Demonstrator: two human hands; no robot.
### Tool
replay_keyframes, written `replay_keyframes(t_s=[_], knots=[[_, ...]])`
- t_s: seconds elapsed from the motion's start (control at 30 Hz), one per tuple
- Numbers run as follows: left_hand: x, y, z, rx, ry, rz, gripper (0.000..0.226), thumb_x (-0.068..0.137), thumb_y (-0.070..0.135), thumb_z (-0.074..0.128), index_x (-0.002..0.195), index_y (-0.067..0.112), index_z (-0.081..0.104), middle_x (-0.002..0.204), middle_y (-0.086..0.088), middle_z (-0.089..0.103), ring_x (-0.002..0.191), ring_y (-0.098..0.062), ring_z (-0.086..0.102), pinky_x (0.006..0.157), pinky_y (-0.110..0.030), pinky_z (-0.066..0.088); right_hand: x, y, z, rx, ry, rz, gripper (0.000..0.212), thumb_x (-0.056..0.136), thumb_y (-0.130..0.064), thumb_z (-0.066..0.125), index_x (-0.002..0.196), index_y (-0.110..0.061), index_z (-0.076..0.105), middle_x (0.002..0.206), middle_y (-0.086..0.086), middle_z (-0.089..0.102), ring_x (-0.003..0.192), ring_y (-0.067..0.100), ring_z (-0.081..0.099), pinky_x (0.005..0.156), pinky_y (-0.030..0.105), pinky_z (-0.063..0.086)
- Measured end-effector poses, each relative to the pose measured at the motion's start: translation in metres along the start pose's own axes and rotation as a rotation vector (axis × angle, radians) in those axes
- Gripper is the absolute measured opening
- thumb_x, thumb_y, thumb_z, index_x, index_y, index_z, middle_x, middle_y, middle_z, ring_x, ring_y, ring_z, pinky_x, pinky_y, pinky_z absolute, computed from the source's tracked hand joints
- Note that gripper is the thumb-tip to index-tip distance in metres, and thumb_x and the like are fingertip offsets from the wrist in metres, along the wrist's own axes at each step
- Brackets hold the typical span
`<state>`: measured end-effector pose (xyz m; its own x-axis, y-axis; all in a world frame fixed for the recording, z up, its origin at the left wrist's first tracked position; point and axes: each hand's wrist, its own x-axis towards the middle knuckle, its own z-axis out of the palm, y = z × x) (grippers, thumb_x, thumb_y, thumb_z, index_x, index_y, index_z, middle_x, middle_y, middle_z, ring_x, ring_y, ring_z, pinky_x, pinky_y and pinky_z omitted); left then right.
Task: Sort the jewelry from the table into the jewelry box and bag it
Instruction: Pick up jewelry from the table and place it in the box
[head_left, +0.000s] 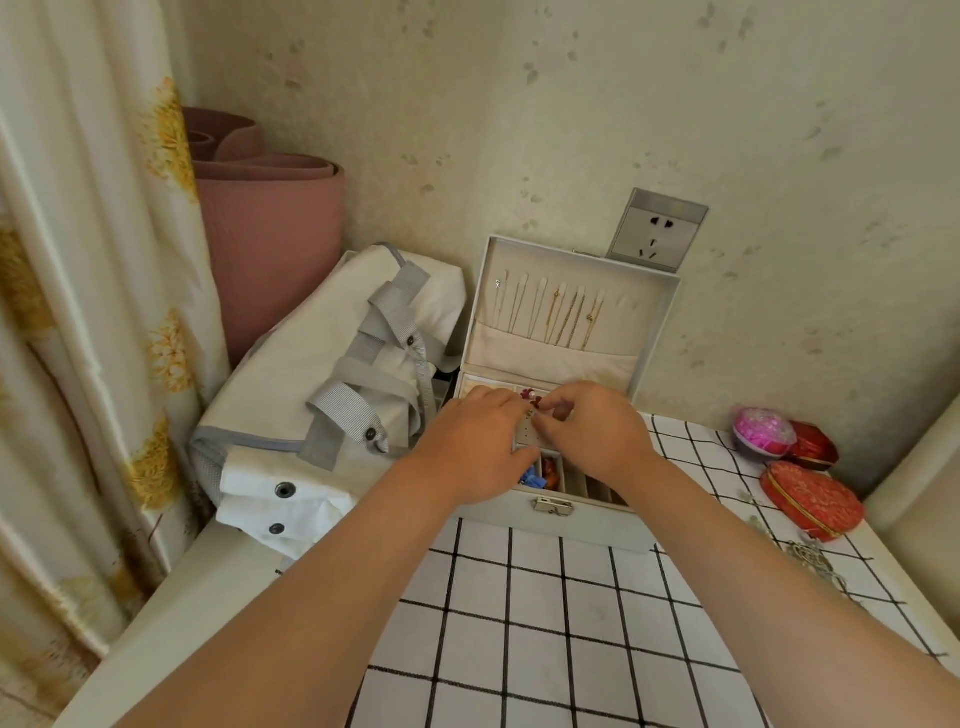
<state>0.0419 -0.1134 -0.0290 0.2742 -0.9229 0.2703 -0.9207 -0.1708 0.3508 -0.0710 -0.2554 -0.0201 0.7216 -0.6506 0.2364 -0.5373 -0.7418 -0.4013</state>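
Head view puts us over the box (550, 519), which stands open at the far side of the surface (545, 623). Its lid (660, 312) leans back toward the wall with necklaces (566, 317) hanging inside it.

We judge the sorting step to be in hand, with one earring being fixed in place. Our left hand (480, 441) curls round a pale pierced panel (525, 435) above the box's tray, thumb below and fingers above. Our right hand (597, 431) pinches at a small red-and-pearl earring (533, 399) at the panel's far edge. The fingertips of both hands nearly meet there. We cannot tell whether the post has gone through a hole, because the fingers hide it.

The next move calls for fine work. We should keep the panel steady with the left hand, push the post straight into a hole, then lay the panel flat in the tray.

More sorting seems to remain. A silvery chain (810, 558) lies near the right edge of the surface, well apart from the box. The bag (337, 395) lies just left of the box. Bagging has not begun, and we would need to shut the lid first.
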Motion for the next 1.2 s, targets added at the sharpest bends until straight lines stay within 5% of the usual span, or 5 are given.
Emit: replay_keyframes(t_s=[0.13, 0.4, 0.97, 1.2], knots=[[0.006, 0.000, 0.000, 0.028, -0.067, 0.005, 0.062, 0.098, 0.046, 0.044, 0.152, 0.019, 0.032, 0.157, 0.003, 0.032, 0.143, -0.016, 0.024, 0.115, -0.038, 0.022, -0.001, 0.002, -0.002, -0.014, -0.006, 0.004, 0.013, 0.088, -0.037, 0.068, 0.098, -0.032, 0.075, 0.091, -0.014, 0.067, 0.084, 0.006, 0.062, 0.072, 0.032, 0.055], [0.007, -0.002, -0.001, 0.077, -0.065, 0.019, 0.057, 0.096, 0.054, 0.044, 0.143, 0.021, 0.046, 0.146, 0.006, 0.043, 0.134, -0.016, 0.031, 0.112, -0.038, 0.026, 0.002, 0.005, 0.000, 0.008, -0.009, 0.040, 0.014, 0.088, -0.024, 0.066, 0.093, -0.034, 0.074, 0.097, -0.012, 0.069, 0.087, 0.008, 0.063, 0.079, 0.036, 0.058], [0.010, 0.001, 0.002, 0.010, -0.036, 0.011, 0.061, 0.095, 0.053, 0.045, 0.147, 0.023, 0.041, 0.149, 0.005, 0.041, 0.137, -0.015, 0.028, 0.114, -0.039, 0.026, -0.005, -0.002, -0.008, 0.016, 0.004, 0.048, 0.012, 0.089, -0.036, 0.067, 0.097, -0.032, 0.074, 0.086, -0.013, 0.066, 0.080, 0.007, 0.062, 0.071, 0.032, 0.056], [0.005, 0.030, -0.011, -0.063, 0.064, 0.047, 0.051, 0.096, 0.049, 0.049, 0.141, 0.026, 0.048, 0.137, 0.008, 0.050, 0.130, -0.012, 0.035, 0.110, -0.039, 0.034, -0.037, 0.016, -0.051, 0.082, 0.018, 0.036, 0.016, 0.088, -0.040, 0.069, 0.102, -0.034, 0.073, 0.093, -0.016, 0.066, 0.089, 0.004, 0.062, 0.082, 0.030, 0.053]])
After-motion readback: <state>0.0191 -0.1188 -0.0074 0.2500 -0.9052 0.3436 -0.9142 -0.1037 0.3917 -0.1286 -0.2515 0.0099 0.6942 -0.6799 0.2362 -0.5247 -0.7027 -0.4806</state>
